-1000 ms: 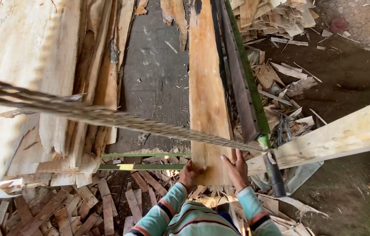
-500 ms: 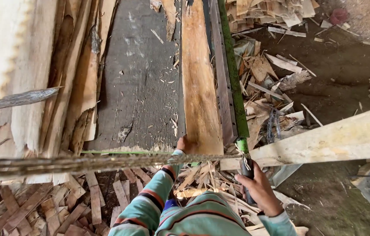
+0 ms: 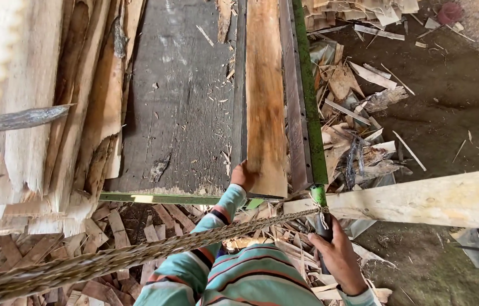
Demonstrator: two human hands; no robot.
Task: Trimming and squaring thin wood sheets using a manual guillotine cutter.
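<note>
Since a second ago, my right hand point(image 3: 338, 258) left the plank point(image 3: 265, 96) and now grips the dark lever point(image 3: 323, 226); my left hand point(image 3: 244, 175) presses the plank's end, fingers narrow.

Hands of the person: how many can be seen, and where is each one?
2. The left hand rests on the near end of the long plank on the table. The right hand grips the dark handle below the green rail.

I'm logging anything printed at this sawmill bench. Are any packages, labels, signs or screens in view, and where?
None can be made out: no package, label, sign or screen. The left hand rests on the near end of a long plank on the dark bench; the right hand grips a dark lever below a green rail.
</note>
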